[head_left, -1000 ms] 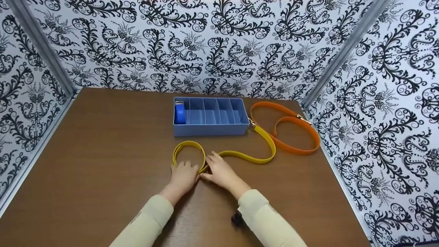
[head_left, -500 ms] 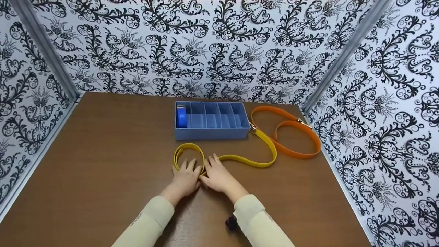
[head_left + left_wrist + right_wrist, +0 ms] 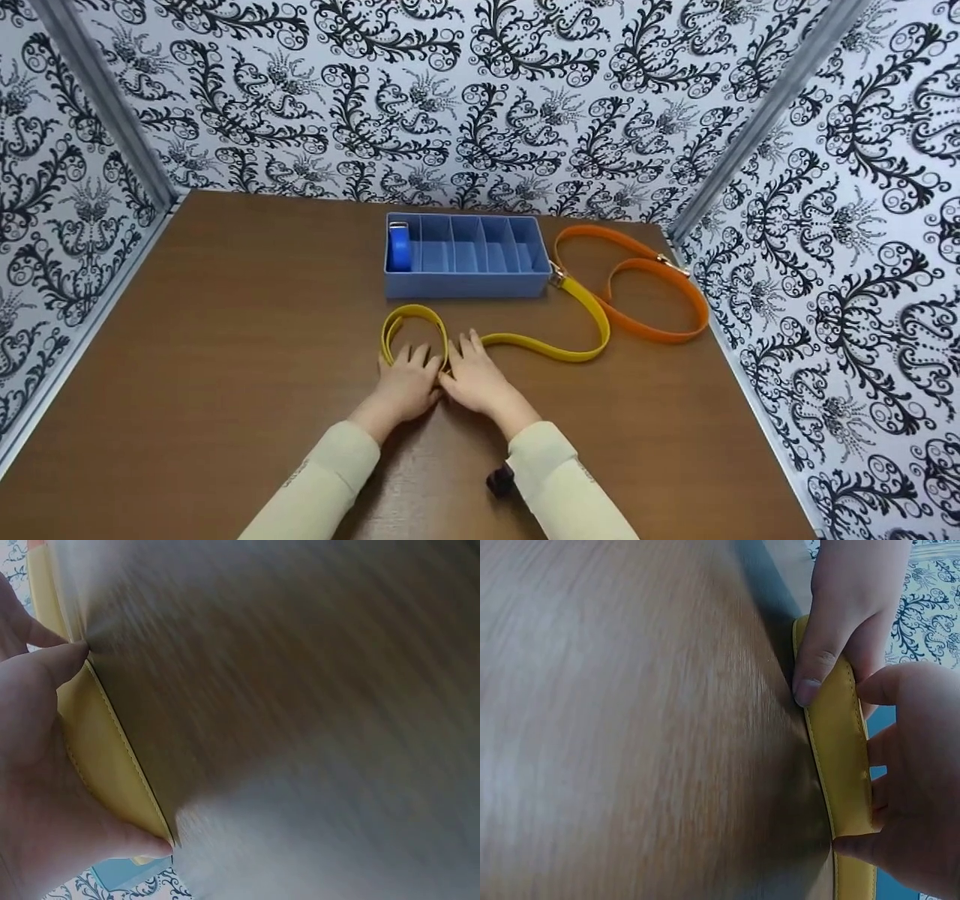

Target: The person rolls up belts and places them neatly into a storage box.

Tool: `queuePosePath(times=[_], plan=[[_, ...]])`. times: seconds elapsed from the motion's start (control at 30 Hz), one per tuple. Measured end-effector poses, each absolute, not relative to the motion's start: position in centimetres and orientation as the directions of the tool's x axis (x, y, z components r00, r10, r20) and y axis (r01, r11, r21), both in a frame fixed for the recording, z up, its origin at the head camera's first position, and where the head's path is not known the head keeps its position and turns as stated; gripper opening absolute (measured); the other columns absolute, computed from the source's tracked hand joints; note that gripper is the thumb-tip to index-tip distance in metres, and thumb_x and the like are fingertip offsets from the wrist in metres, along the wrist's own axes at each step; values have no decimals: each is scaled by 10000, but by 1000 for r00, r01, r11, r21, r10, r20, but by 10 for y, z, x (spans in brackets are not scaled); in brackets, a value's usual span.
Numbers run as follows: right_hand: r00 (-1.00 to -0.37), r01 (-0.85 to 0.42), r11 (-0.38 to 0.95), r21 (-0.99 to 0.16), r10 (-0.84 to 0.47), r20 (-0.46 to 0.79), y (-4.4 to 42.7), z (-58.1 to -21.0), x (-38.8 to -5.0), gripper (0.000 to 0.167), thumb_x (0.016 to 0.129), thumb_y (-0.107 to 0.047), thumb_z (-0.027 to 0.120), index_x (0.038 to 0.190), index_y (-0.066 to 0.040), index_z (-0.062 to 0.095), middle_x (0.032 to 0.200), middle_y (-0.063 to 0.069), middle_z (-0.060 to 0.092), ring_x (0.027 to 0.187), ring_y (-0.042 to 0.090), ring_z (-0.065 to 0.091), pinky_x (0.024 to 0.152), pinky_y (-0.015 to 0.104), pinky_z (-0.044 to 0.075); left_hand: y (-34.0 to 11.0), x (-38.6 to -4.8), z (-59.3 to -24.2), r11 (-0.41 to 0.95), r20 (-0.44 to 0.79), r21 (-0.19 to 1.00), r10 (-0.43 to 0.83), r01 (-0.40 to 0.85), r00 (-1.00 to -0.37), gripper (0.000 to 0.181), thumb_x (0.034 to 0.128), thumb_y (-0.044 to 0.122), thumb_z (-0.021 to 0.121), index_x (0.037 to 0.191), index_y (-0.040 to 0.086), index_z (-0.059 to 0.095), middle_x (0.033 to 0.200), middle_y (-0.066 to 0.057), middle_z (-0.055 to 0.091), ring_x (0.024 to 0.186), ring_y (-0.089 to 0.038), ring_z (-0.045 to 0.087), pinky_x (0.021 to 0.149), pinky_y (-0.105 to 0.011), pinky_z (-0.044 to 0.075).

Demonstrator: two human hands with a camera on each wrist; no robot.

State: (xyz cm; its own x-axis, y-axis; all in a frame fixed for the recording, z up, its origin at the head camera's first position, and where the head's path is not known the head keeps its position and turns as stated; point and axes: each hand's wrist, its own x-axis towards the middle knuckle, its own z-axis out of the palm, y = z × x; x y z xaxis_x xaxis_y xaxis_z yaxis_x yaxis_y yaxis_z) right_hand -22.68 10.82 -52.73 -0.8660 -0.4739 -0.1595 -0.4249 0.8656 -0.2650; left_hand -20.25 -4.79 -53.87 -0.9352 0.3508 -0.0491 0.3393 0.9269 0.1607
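Observation:
A yellow leash (image 3: 547,349) stands on edge on the table, wound into a ring at its left end; its metal clip (image 3: 556,274) lies against the tray's right corner. My left hand (image 3: 405,386) holds the near side of that ring, fingers reaching inside and thumb on the outer face. Just right of it, my right hand (image 3: 476,379) holds the strap where it leaves the ring, fingers over its far side. In the right wrist view, the left thumb presses the yellow strap (image 3: 832,742), and the right fingers bend over its upper edge.
A blue divided tray (image 3: 469,285) stands behind the hands, with a rolled blue strap (image 3: 400,246) in its leftmost compartment. An orange leash (image 3: 660,334) with a metal snap hook (image 3: 670,263) lies at the right. Patterned walls edge the brown table (image 3: 225,337).
The fingers of both hands have straightened and spread a little around the yellow leash. The right forearm has shifted slightly left. The ring stays in about the same place.

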Motion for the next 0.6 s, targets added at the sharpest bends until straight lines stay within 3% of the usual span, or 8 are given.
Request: queuePosePath(times=[0.47,0.6], plan=[[-880,-385,874,-297,-444,-165,102,-525,-226,651,981,-366,399,1513,-5,297,1550,266,213,1459,388,55,1154,462,183,-50,-202,-540,911,-10,172,382,374,-924,556,912,387,653,1370,104,514,1452,-150,408,1336,-429,343,955,-762,256],[-887,-365,877,-312,-429,-167,100,-525,-228,653,985,-372,400,1522,-18,283,1565,252,184,1465,369,31,1150,468,195,-54,-205,-536,903,-42,237,379,359,-924,607,918,393,630,1422,90,480,1483,-149,383,1367,-419,302,992,-757,199]])
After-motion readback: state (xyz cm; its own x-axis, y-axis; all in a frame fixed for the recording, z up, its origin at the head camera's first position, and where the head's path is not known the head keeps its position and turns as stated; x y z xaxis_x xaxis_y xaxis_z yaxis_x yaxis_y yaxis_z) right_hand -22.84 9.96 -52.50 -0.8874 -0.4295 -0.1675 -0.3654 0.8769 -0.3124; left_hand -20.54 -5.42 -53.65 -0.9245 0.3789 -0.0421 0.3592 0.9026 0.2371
